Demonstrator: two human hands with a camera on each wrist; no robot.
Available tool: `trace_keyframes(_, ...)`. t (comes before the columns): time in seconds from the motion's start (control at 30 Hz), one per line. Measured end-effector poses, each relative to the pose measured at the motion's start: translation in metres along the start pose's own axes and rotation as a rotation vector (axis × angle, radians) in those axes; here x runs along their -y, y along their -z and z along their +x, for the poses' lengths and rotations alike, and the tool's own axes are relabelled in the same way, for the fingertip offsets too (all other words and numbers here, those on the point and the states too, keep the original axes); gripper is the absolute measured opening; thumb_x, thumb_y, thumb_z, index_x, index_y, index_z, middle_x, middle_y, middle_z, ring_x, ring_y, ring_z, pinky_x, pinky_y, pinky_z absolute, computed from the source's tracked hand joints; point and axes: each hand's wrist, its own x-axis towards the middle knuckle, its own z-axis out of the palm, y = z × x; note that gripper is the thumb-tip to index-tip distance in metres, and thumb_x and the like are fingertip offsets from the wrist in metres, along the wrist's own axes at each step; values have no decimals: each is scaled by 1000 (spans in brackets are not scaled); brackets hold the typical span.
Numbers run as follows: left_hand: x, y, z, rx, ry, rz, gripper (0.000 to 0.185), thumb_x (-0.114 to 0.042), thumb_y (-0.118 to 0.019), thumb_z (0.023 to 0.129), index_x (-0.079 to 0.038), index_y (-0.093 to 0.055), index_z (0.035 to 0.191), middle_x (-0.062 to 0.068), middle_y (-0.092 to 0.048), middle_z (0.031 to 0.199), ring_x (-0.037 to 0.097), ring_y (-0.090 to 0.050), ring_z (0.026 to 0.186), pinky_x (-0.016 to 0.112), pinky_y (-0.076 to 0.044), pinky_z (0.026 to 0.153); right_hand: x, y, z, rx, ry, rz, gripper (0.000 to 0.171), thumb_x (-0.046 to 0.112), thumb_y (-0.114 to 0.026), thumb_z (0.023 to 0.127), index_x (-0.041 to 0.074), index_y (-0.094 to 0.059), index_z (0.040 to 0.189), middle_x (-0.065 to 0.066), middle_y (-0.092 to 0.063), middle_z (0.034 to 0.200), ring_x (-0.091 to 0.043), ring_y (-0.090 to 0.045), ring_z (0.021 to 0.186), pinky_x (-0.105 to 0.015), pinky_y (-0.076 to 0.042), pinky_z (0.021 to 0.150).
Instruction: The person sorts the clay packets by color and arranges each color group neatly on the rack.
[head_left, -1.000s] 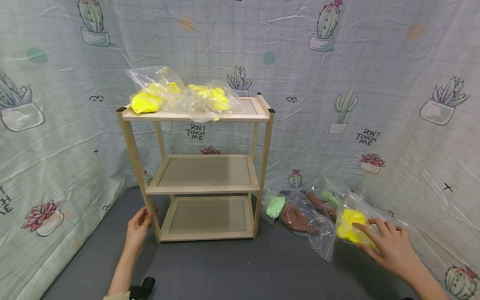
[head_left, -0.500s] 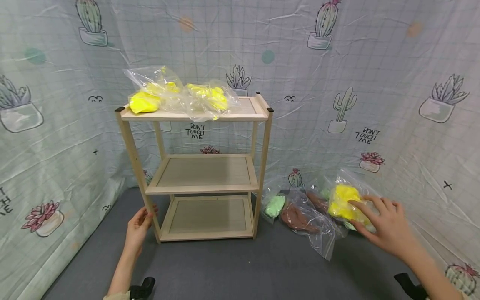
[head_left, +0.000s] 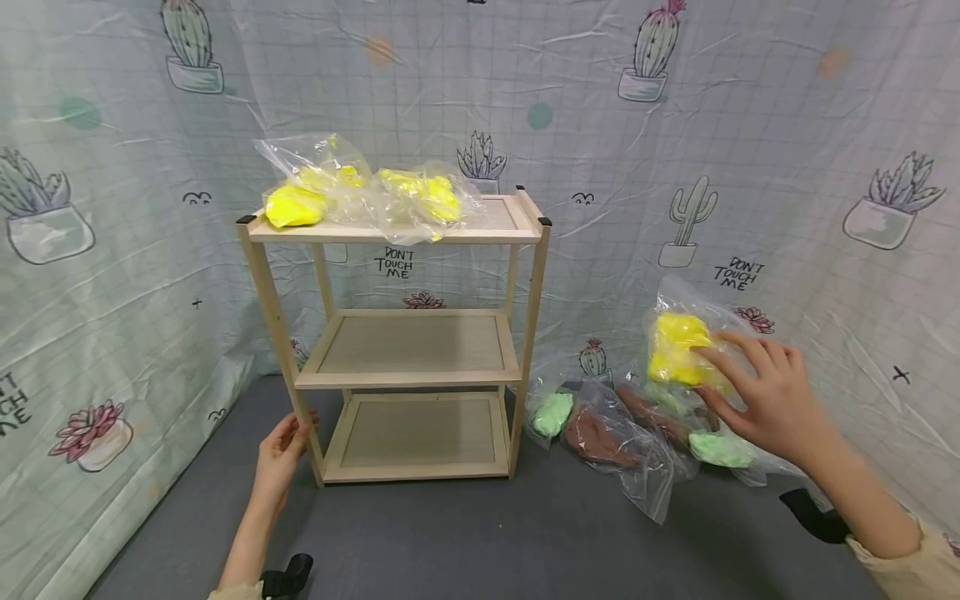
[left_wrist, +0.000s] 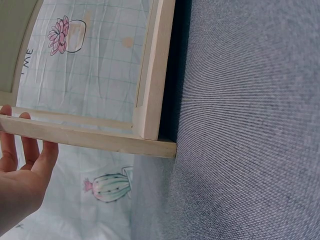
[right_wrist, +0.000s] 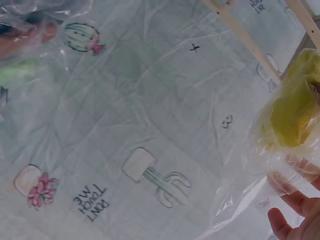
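Observation:
My left hand (head_left: 281, 450) grips the front left leg of a three-tier wooden shelf (head_left: 405, 381) near its foot; in the left wrist view the fingers (left_wrist: 31, 150) wrap round that leg. At the right, my right hand (head_left: 772, 396) pinches a clear plastic bag of yellow clay-like stuff (head_left: 678, 346), lifted above the other bags. The right wrist view shows the same yellow bag (right_wrist: 292, 117) at its right edge, beside the fingers. On the shelf's top tier lie clear bags with yellow lumps (head_left: 295, 205) (head_left: 427, 196).
Right of the shelf, bags with brown lumps (head_left: 597, 437) and pale green lumps (head_left: 552, 414) lie together on the dark grey tabletop (head_left: 480, 542). Another green bag (head_left: 722, 450) lies below my right hand. A cactus-print sheet (head_left: 600, 125) hangs behind and at both sides.
My right hand has picked the yellow bag up from the pile and raised it, uncovering a green bag beneath. My left hand keeps its grip on the shelf leg.

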Motion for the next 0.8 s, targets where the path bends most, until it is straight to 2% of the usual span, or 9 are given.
trace_keyframes(0.43, 0, 0, -1, 6, -4, -24, 42, -18, -46, 92, 12, -42, 121, -26, -60, 94, -9, -56, 89, 10, -42, 71, 1, 6, 48, -126, 40, 60, 50, 48, -38, 92, 5, -59, 103, -25, -53, 107, -41, -48, 91, -55, -25, 67)
trace_keyframes(0.8, 0, 1, -1, 3, -5, -8, 43, -19, -46, 93, 12, -41, 121, -27, -59, 94, -10, -54, 89, 10, -42, 71, 1, 9, 91, -170, 31, 18, 42, 41, -38, 94, 8, -54, 112, -24, -53, 111, -42, -48, 94, -57, -27, 72)
